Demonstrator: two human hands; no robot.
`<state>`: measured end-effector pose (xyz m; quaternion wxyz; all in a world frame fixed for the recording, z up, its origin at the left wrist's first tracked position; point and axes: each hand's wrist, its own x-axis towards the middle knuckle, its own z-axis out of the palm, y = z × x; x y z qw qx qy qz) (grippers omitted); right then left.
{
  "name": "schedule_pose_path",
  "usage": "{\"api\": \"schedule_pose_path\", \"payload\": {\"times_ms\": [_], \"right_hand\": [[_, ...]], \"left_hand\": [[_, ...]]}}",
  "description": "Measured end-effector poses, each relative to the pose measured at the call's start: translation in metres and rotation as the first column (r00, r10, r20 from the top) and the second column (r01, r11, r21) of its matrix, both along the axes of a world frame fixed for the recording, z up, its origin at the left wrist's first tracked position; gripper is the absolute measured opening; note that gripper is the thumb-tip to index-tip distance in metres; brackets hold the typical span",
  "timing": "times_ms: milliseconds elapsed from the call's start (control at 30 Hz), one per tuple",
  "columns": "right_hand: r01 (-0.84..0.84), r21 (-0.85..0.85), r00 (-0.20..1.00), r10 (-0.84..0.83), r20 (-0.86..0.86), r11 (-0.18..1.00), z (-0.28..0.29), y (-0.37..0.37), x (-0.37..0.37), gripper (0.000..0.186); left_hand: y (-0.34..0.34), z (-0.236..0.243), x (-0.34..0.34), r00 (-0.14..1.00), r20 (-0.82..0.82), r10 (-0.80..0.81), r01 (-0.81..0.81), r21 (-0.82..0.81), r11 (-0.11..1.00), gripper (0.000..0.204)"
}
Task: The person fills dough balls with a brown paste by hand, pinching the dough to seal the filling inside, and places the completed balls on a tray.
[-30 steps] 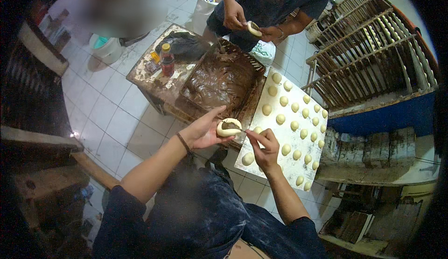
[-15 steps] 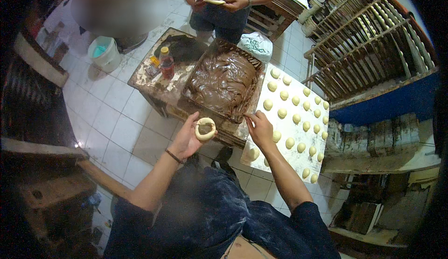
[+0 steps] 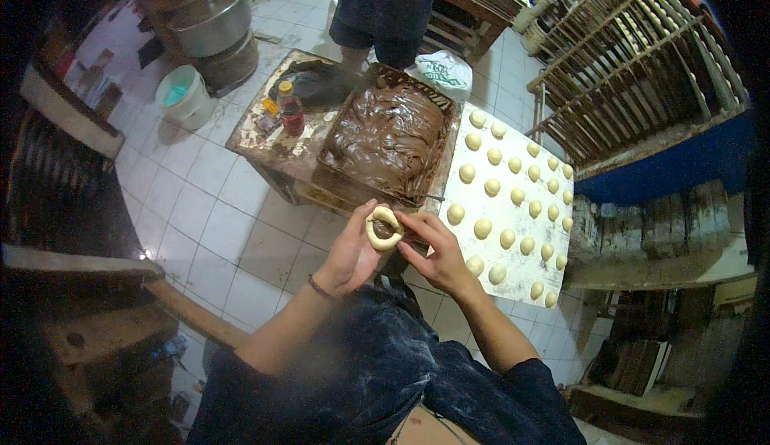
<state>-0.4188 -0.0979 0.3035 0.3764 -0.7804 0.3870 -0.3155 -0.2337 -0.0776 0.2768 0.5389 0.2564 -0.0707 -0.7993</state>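
Cradled in my left hand (image 3: 348, 254) is a pale dough round (image 3: 387, 243) with brown filling in its hollow. My right hand (image 3: 431, 252) has its thumb and fingers on the dough's right edge. Just beyond them, a large tub of glossy chocolate-brown paste (image 3: 383, 136) sits on a worn wooden table (image 3: 265, 168), a thin utensil (image 3: 431, 198) at its front right corner. A white board (image 3: 539, 228) right of the tub holds several rows of dough balls.
Another person (image 3: 377, 20) stands across the table, holding a dough piece. A bottle (image 3: 290, 116) and dark bag (image 3: 313, 80) share the table. A bucket (image 3: 183, 100) and steel bowl (image 3: 207, 24) are at back left, wooden racks (image 3: 626, 84) at right, a white sack (image 3: 439, 76) behind.
My right hand has let go of the utensil, now at the tub's corner, and come back onto the dough. My view has shifted, and the other person's hands appear nearer the top edge.
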Motion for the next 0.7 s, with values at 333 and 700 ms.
{"api": "schedule_pose_path", "payload": {"times_ms": [333, 700], "right_hand": [[0.266, 0.385, 0.820, -0.418, 0.392, 0.884, 0.018, 0.027, -0.022, 0.018], [0.228, 0.303, 0.853, -0.340, 0.396, 0.925, 0.048, 0.045, -0.018, 0.013]], "left_hand": [[0.014, 0.048, -0.004, 0.968, 0.240, -0.079, 0.138, -0.238, 0.961, 0.050], [0.020, 0.049, -0.006, 0.902, 0.427, 0.069, 0.129, -0.419, 0.898, 0.046]]}}
